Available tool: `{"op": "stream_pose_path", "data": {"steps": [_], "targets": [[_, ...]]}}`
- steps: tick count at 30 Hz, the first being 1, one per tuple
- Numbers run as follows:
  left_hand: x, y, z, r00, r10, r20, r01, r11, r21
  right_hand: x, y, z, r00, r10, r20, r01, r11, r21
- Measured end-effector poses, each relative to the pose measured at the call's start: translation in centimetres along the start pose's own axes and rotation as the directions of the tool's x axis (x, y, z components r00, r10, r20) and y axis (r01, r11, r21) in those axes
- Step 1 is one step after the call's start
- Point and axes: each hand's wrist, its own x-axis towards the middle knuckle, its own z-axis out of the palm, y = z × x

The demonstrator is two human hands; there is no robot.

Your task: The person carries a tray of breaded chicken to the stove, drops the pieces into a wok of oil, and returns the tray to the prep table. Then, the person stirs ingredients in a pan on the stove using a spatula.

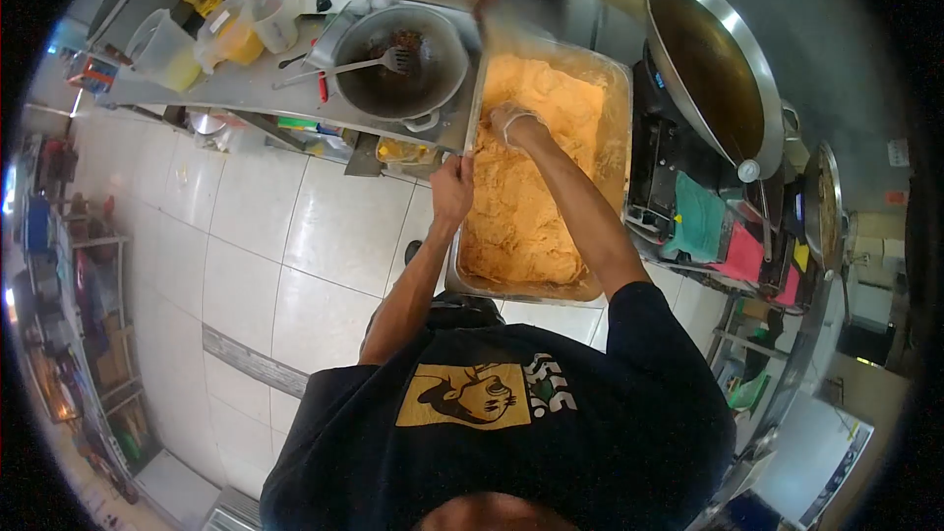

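Observation:
A deep metal tray (618,128) holds orange flour-like powder (551,88), with clumpy coated pieces (521,226) in its nearer part. My right hand (518,126), in a clear glove, reaches into the powder near the tray's left side; its fingers are partly buried, and what they hold, if anything, is hidden. My left hand (453,187) is bare and closed on the tray's left rim.
Left of the tray, a metal pot (433,79) holds a slotted spatula (396,60) on the steel counter (246,88). Plastic jugs (275,20) stand farther left. A large wok of oil (708,59) sits at the right, above green and pink cloths (698,216).

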Motion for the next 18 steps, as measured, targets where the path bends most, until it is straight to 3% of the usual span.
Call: {"op": "stream_pose_path", "data": {"steps": [4, 6, 10, 12, 13, 15, 16, 18], "targets": [[-0.2, -0.2, 0.1, 0.998, 0.01, -0.067, -0.011, 1.0, -0.009, 0.7, 0.9, 1.3, 0.994, -0.063, 0.087, 0.064, 0.998, -0.005], [-0.2, 0.1, -0.1, 0.999, 0.001, -0.042, -0.002, 1.0, -0.025, -0.9, 2.2, 1.9, 0.916, -0.389, -0.101, 0.385, 0.921, -0.058], [0.0, -0.2, 0.1, 0.999, -0.014, -0.045, 0.014, 1.0, 0.005, 0.9, 4.9, 3.6, 0.856, -0.497, -0.141, 0.493, 0.868, -0.061], [-0.1, -0.1, 0.3, 0.998, -0.005, -0.059, 0.004, 1.0, -0.013, -0.8, 4.7, -0.3, 0.933, -0.29, 0.213, 0.225, 0.932, 0.283], [0.0, -0.2, 0.2, 0.998, -0.001, -0.058, 0.001, 1.0, -0.012, -0.3, 4.4, -0.5, 0.934, -0.289, 0.21, 0.225, 0.932, 0.284], [0.0, -0.4, 0.4, 0.998, 0.014, -0.058, -0.012, 0.999, 0.032, 1.3, 3.9, -0.8, 0.995, -0.094, -0.015, 0.095, 0.975, 0.2], [-0.3, -0.2, 0.5, 0.998, 0.019, -0.052, -0.017, 0.999, 0.035, 2.8, 3.5, -0.6, 0.999, -0.031, -0.043, 0.035, 0.993, 0.111], [-0.2, 0.0, 0.2, 0.995, 0.054, -0.083, -0.054, 0.999, -0.007, 4.3, 2.0, -0.4, 0.985, -0.005, 0.175, 0.021, 0.996, -0.089]]}}
